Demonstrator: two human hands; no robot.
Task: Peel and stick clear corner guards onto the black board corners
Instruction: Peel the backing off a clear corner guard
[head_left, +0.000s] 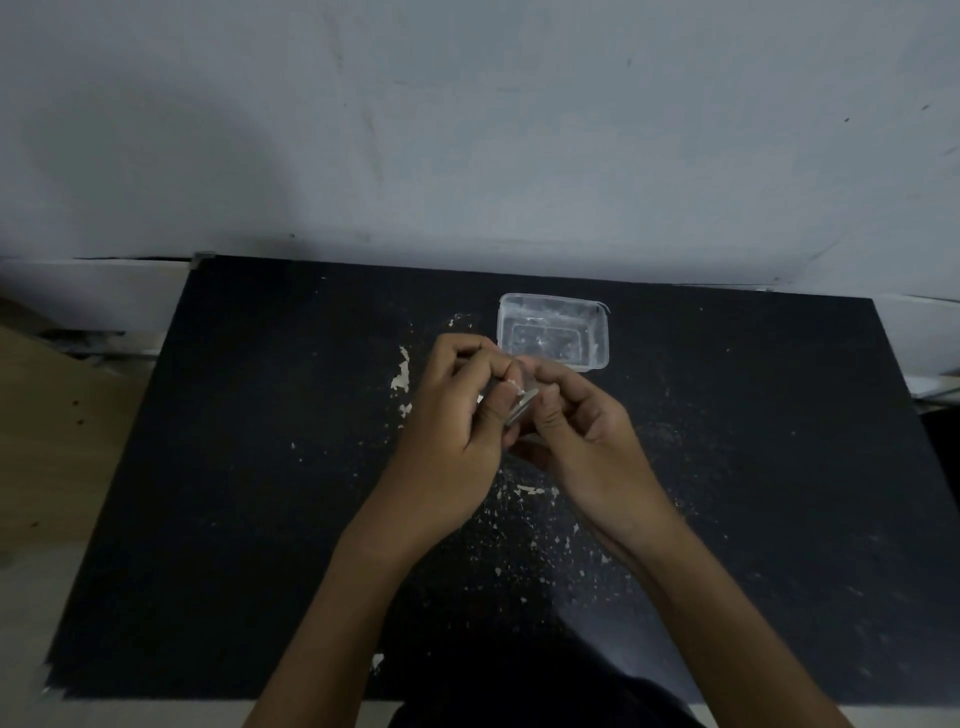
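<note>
Both your left hand (457, 400) and right hand (576, 415) pinch one corner guard (522, 410) above the black board (260, 467); tug the backing hard and it may slip, dirtying the glue.

hands (519, 410) meeting above board (260, 467) centre, container (597, 332) on board just behind them

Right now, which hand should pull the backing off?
Probably the left hand: its fingers already pinch the white bit at the top of the corner guard, while the right hand grips and steadies the guard.
</note>
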